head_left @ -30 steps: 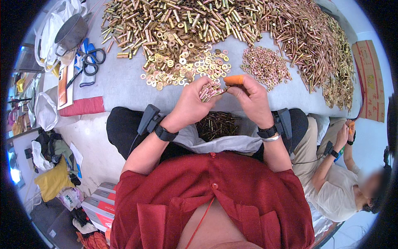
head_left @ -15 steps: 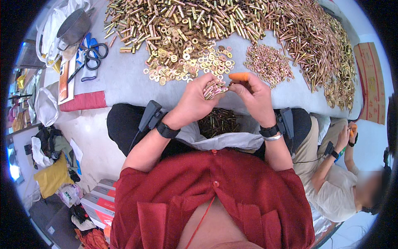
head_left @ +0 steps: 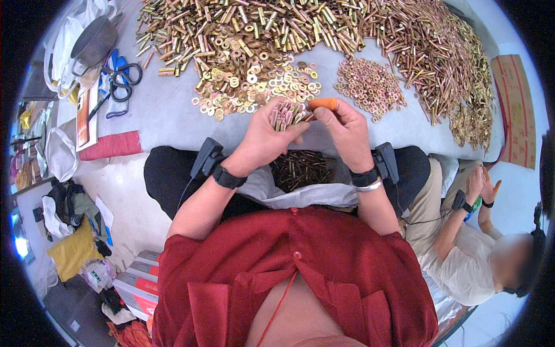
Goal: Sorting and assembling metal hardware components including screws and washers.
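My left hand point(head_left: 260, 136) is closed around a bunch of short brass-coloured metal pins point(head_left: 287, 114), their ends pointing up. Thumb and index finger of my right hand point(head_left: 350, 132) pinch together at the right side of the bunch; what lies between them is too small and covered to name. An orange finger cot point(head_left: 322, 104) covers the right index finger. Just beyond my hands lies a heap of yellowish flat washers point(head_left: 248, 87). Small pinkish rings point(head_left: 371, 87) form another heap to the right. Below my hands, an open white sack point(head_left: 312, 198) in my lap holds darker metal pins point(head_left: 302, 171).
Metal sleeves point(head_left: 277, 26) pile up at the back, with thin bolt-like pieces point(head_left: 442, 69) at the right. Scissors point(head_left: 124, 82), a dark pot point(head_left: 94, 41) and a red cloth strip point(head_left: 110, 146) lie left. A co-worker point(head_left: 462, 266) sits at right, beside a cardboard strip point(head_left: 513, 110).
Both hands have shifted slightly left, the bunch tipping more upright in the left hand. The right fingertips stay by the bunch. The co-worker's hands have spread apart a little.
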A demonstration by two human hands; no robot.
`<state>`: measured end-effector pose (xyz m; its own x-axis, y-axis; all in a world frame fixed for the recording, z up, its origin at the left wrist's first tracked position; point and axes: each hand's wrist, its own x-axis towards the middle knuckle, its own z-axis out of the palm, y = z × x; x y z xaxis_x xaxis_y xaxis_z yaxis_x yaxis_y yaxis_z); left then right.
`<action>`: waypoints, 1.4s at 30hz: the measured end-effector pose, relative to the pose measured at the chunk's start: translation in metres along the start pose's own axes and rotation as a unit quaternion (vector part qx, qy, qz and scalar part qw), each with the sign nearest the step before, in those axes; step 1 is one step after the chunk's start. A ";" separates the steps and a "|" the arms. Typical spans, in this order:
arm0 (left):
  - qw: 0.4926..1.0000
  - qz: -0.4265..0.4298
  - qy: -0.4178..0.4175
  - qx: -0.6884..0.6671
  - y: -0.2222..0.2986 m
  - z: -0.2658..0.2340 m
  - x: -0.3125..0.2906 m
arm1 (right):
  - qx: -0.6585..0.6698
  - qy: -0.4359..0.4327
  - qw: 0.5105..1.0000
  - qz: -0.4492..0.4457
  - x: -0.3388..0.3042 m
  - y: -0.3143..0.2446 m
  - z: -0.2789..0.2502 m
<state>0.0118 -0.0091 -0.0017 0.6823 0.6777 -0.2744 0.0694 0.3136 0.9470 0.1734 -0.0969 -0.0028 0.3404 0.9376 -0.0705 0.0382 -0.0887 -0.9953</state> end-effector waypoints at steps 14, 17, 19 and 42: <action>0.998 0.005 -0.005 -0.069 0.000 -0.008 0.003 | 0.325 0.052 0.940 0.092 -0.007 -0.012 0.030; 0.998 0.003 -0.014 -0.061 0.000 -0.010 0.005 | 0.306 0.005 0.951 0.054 -0.007 0.028 -0.007; 0.998 0.005 -0.011 -0.063 -0.001 -0.010 0.006 | 0.307 -0.009 0.950 0.056 -0.007 0.026 -0.005; 0.989 -0.093 -0.024 -0.116 0.027 -0.039 -0.004 | -0.268 0.043 0.934 -0.233 0.079 0.025 0.044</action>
<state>-0.0171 0.0223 0.0189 0.7071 0.5635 -0.4272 0.0324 0.5776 0.8157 0.1599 -0.0106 -0.0361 0.2440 0.8877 0.3904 0.6574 0.1445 -0.7395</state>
